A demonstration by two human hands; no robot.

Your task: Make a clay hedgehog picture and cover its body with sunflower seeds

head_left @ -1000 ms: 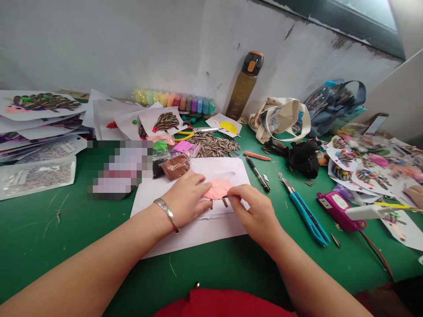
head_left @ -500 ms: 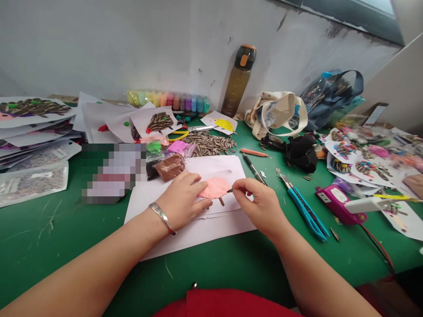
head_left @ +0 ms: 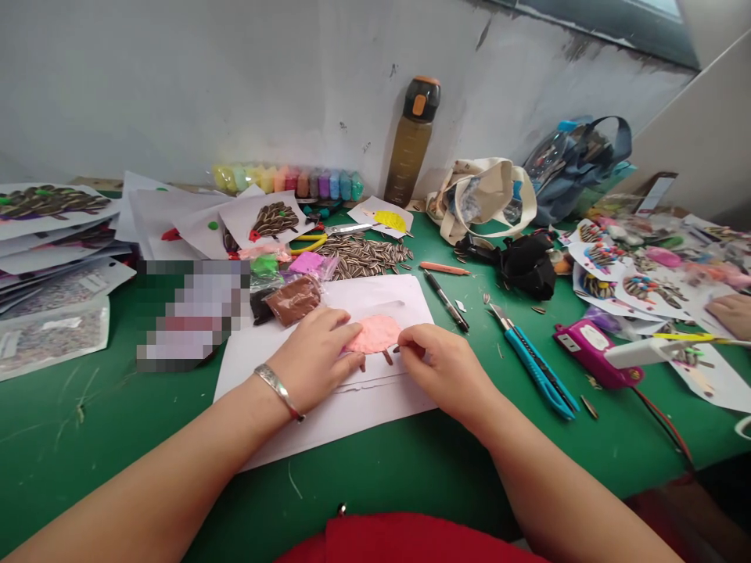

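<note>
A flat pink clay shape (head_left: 375, 335) with brown leg-like strips lies on white paper (head_left: 404, 299). My left hand (head_left: 314, 356) rests on the paper with its fingers spread, fingertips at the clay's left edge. Between the thumb and forefinger of my right hand (head_left: 440, 361) is a sunflower seed (head_left: 397, 349), held at the clay's lower right edge. Just beyond the paper lies a pile of sunflower seeds (head_left: 367, 256). Bagged brown clay (head_left: 293, 299) sits on the paper's upper left corner.
Right of the paper lie a black pen (head_left: 446, 301), a blue utility knife (head_left: 537, 367) and a magenta device (head_left: 595, 352). Behind stand a bottle (head_left: 411, 145) and a cloth bag (head_left: 469, 199). Finished seed pictures (head_left: 52, 205) are stacked at left. Another person's hand (head_left: 731, 317) shows at far right.
My right hand has moved slightly down along the clay's right edge, with the seed tilted lower. The left hand stays on the paper. The whole view has shifted a little.
</note>
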